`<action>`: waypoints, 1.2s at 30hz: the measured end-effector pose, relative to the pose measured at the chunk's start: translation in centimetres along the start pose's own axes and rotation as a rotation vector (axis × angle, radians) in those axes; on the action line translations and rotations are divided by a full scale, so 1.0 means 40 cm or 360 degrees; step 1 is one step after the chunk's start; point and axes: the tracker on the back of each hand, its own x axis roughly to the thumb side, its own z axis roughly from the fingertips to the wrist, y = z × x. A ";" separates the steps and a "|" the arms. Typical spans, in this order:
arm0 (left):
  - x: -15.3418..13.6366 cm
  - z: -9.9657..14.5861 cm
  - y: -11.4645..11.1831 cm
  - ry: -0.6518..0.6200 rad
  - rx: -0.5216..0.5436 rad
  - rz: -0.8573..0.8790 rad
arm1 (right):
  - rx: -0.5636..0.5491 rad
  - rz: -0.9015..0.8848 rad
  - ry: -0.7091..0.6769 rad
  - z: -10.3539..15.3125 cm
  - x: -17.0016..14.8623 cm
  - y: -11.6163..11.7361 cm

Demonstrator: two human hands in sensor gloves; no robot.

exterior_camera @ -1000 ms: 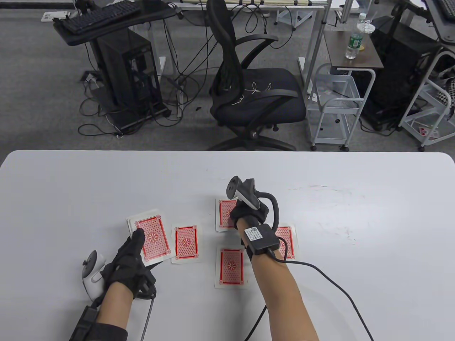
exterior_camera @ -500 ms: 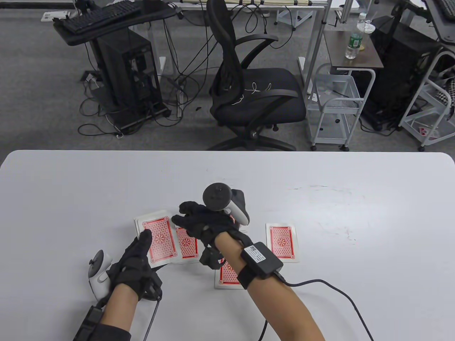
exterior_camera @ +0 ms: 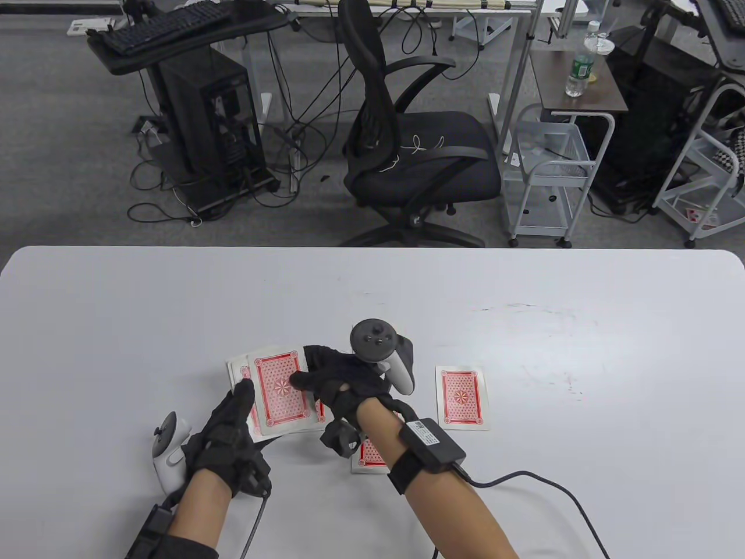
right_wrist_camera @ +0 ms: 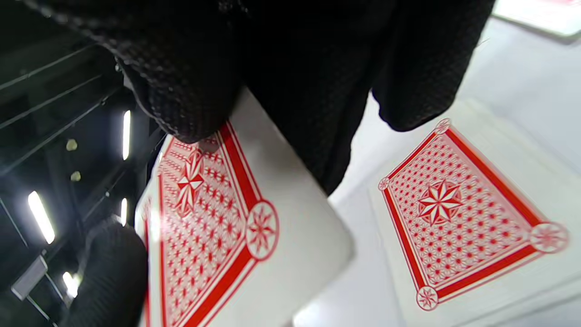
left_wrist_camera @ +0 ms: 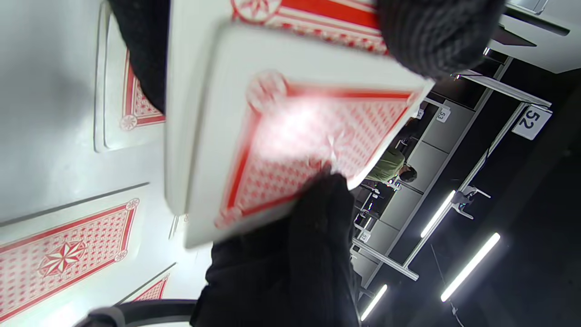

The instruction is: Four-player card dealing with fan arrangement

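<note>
Under right hand [exterior_camera: 343,378], dealt cards [exterior_camera: 368,453] mostly hidden, deck [exterior_camera: 279,391] half covered

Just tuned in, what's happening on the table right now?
A person is dealing red-backed playing cards. The left hand holds the deck, while the right hand pinches the top card, drawing it off. Single face-down cards already lie on the white table, one clear at the right, others partly hidden under the hands.

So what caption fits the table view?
Right hand draws the top card off the deck held by the left hand.
</note>
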 end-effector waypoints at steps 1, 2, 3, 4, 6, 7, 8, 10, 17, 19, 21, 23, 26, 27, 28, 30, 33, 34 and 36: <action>-0.002 0.000 -0.002 0.0004 0.0007 -0.0008 | -0.0002 -0.0001 0.0018 0.007 -0.004 -0.026; -0.003 0.000 -0.003 0.0014 0.0012 -0.0022 | -0.0009 0.0017 0.0038 0.016 -0.009 -0.058; -0.005 0.001 -0.002 0.0024 0.0024 -0.0032 | -0.0041 0.0055 0.0064 0.029 -0.014 -0.096; -0.006 0.001 -0.002 0.0030 0.0029 -0.0032 | -0.0063 0.0096 0.0093 0.040 -0.020 -0.129; -0.005 0.002 -0.001 0.0034 0.0035 -0.0035 | -0.0143 0.0193 0.0167 0.068 -0.036 -0.204; -0.003 0.004 -0.003 0.0033 0.0037 -0.0036 | -0.0183 0.0245 0.0207 0.081 -0.046 -0.234; -0.003 0.003 -0.001 0.0031 0.0038 -0.0039 | -0.0236 0.0325 0.0270 0.099 -0.060 -0.272; -0.002 0.003 0.000 0.0032 0.0037 -0.0043 | -0.0335 0.0480 0.0388 0.129 -0.094 -0.330; -0.003 0.004 -0.003 0.0055 0.0043 -0.0077 | -0.0437 0.1150 0.0867 0.182 -0.213 -0.392; -0.003 0.003 -0.003 0.0063 0.0041 -0.0088 | -0.0483 0.1379 0.0975 0.181 -0.236 -0.389; -0.006 0.003 -0.003 0.0073 0.0045 -0.0101 | -0.0498 0.1587 0.1058 0.175 -0.264 -0.383; -0.010 0.005 -0.004 0.0086 0.0052 -0.0082 | -0.0470 0.1663 0.1123 0.174 -0.281 -0.377; -0.013 0.005 -0.009 0.0085 0.0051 -0.0082 | -0.0510 0.1650 0.1067 0.190 -0.272 -0.381; -0.013 0.005 -0.011 0.0082 0.0050 -0.0087 | -0.0524 0.1633 0.1046 0.195 -0.264 -0.384; -0.013 0.005 -0.014 0.0077 0.0044 -0.0089 | -0.0540 0.1593 0.1010 0.205 -0.245 -0.386; -0.015 0.005 -0.024 0.0073 0.0030 -0.0088 | -0.0562 0.1467 0.0874 0.222 -0.194 -0.376; -0.021 0.006 -0.042 0.0071 0.0004 -0.0106 | -0.0564 0.1202 0.0634 0.236 -0.120 -0.327; -0.025 0.007 -0.051 0.0068 -0.0012 -0.0117 | -0.0547 0.1060 0.0513 0.238 -0.094 -0.295; -0.031 0.008 -0.065 0.0073 -0.0048 -0.0126 | -0.0507 0.0849 0.0361 0.238 -0.063 -0.242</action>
